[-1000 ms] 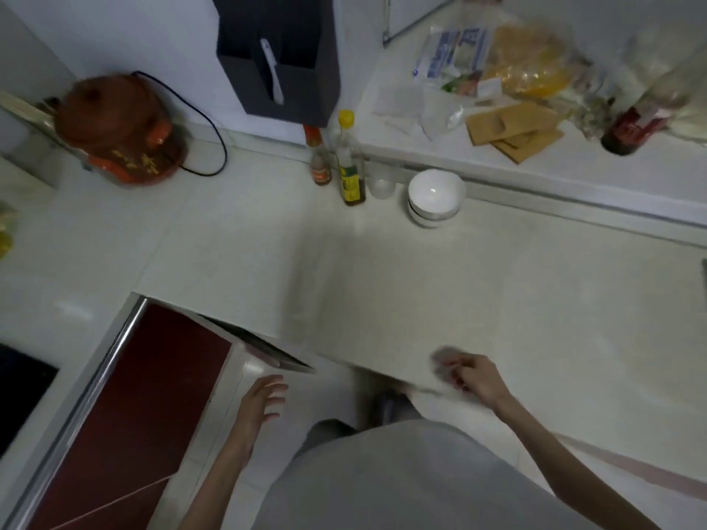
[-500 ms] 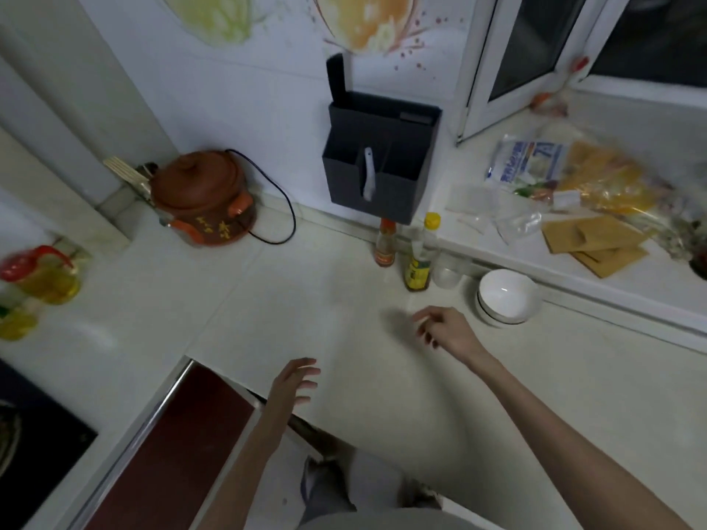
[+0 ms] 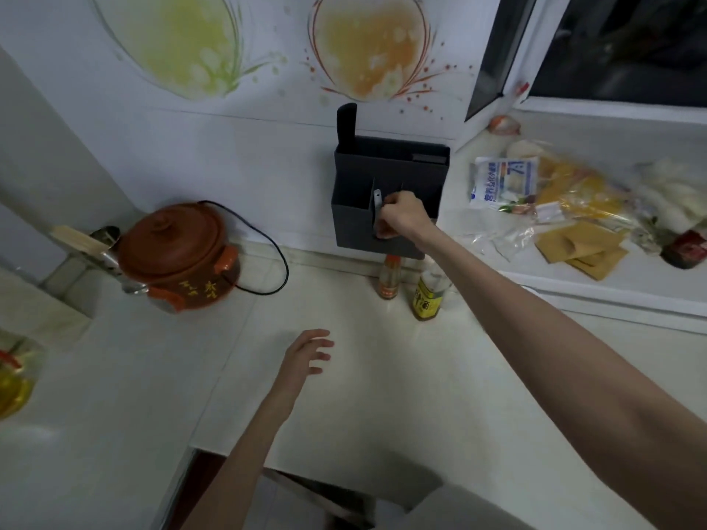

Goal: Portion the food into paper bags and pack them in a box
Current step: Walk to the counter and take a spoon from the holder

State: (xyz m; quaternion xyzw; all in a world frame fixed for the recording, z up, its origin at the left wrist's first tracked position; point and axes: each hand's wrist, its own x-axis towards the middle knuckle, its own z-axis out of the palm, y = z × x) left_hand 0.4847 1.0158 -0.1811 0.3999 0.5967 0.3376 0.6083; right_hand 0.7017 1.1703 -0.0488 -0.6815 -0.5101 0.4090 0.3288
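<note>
Several brown paper bags (image 3: 579,249) lie flat on the raised sill at the right, next to plastic food packets (image 3: 505,181) and a yellow bag of food (image 3: 581,193). My right hand (image 3: 401,218) reaches up to the dark wall-mounted holder (image 3: 386,166) and grips a grey utensil handle (image 3: 377,200) that hangs on its front. My left hand (image 3: 306,355) hovers over the pale counter (image 3: 344,399) with fingers spread and holds nothing. No box is in view.
Two sauce bottles (image 3: 405,286) stand under the holder. A brown clay pot (image 3: 178,256) with a black cord sits at the left, chopsticks (image 3: 78,239) beside it. An oil bottle (image 3: 15,380) is at the far left. A black knife handle (image 3: 346,122) sticks out of the holder.
The view has tilted up from the floor to the wall. My right hand rose from the counter to the holder and took hold of the utensil handle. My left hand moved forward over the counter.
</note>
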